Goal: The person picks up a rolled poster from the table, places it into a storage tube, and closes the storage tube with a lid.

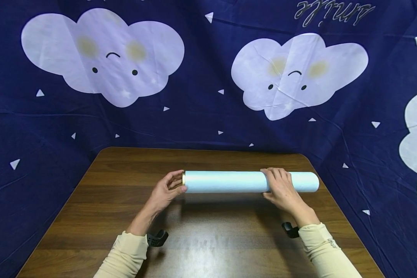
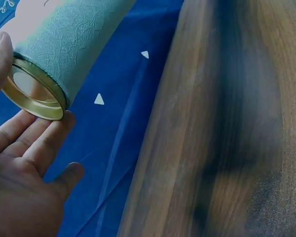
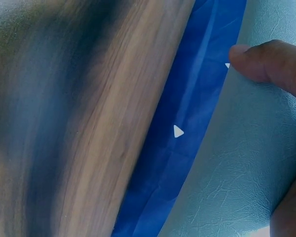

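A long pale tube (image 1: 250, 182) lies crosswise at the middle of the tabletop (image 1: 201, 235), held level just off the wood or resting on it; which, I cannot tell. The left hand (image 1: 167, 190) cups the tube's left end, thumb and fingers curled round the gold metal rim (image 2: 32, 91) there. The right hand (image 1: 281, 188) is wrapped over the tube towards its right end, fingers curved across the top, thumb pressed on the textured skin. Behind the tube hangs a blue cloth (image 1: 208, 116) with clouds. By my reading the step in hand is steadying the tube at both ends; the next move likely calls for the right hand to hold firm while the left works the rim end
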{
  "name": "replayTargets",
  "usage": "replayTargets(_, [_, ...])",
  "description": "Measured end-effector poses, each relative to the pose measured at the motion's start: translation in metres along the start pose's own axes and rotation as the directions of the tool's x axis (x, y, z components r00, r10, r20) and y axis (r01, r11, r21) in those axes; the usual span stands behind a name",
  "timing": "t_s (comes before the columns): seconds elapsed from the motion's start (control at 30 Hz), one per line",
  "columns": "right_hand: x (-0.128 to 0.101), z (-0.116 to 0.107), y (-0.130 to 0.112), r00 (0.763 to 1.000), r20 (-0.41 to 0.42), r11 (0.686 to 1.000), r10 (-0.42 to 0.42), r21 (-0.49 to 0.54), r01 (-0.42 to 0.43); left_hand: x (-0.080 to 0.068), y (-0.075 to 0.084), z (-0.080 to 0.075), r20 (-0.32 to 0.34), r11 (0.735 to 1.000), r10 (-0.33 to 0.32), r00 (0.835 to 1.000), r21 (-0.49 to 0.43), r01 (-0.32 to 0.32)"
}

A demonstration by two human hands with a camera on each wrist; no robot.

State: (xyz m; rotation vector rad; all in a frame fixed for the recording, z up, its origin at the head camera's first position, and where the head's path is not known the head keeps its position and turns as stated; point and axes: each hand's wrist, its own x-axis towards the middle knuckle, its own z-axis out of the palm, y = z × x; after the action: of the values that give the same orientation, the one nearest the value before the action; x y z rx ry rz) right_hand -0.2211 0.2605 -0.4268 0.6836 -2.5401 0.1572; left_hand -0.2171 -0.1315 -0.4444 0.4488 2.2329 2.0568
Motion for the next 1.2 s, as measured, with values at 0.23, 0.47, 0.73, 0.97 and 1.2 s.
replayTargets(0.23, [-0.0006,-0.0004,0.0010,1.000,0.000,1.000,0.006,0.003,-0.006,-0.0040,0.0036,0.0001,0.014,1.000,0.001,1.000,-0.007,-0.001])
replayTargets(0.47, [-0.0006,-0.0017,-0.0001,1.000,0.004,1.000,-0.001,0.001,0.001,-0.0051,0.0014,-0.0011,0.023,0.999,-0.007,1.000,-0.035,0.008])
replayTargets(0.73, [-0.0014,-0.0033,-0.0010,1.000,0.009,1.000,-0.018,-0.012,0.018,-0.0019,-0.0001,0.0014,-0.004,0.999,0.007,1.000,-0.044,-0.007])
replayTargets(0.97, [-0.0008,-0.0054,-0.0006,1.000,0.023,1.000,-0.011,-0.025,0.012,0.0005,0.0024,0.0038,0.014,0.998,0.008,1.000,-0.063,-0.008])
replayTargets(1.2, [-0.0004,-0.0088,0.0018,1.000,-0.005,1.000,-0.020,-0.005,0.020,0.0045,0.0033,0.0065,0.039,0.998,0.018,0.999,-0.061,-0.016])
